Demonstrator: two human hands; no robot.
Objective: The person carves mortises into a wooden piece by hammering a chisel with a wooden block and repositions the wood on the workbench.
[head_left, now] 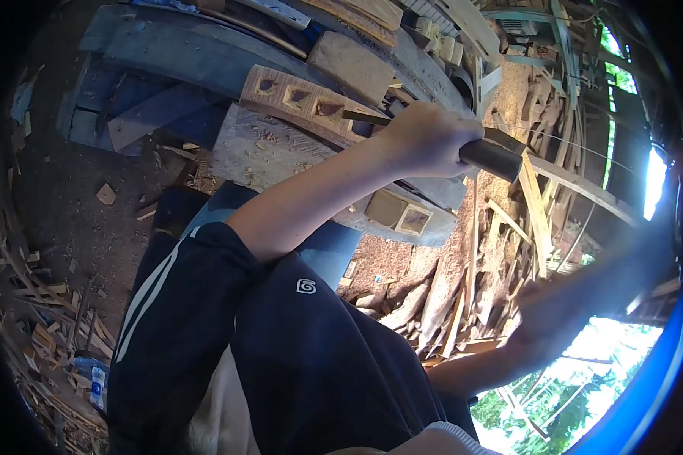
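The surface (239, 155) beneath the left hand (431, 140) bears a timber (277, 97) beyond it, holes upward, presumably so the blade can enter. The left hand is closed around a chisel (495, 157), tip at a hole. The blurred right hand (535, 307) seems to grip a tool (618, 273), perhaps for striking; its finger spread is unclear.

Above the dirt floor (76, 182), room opens toward nine o'clock; a slab (349, 67) blocks twelve, sticks (537, 220) crowd three to four.
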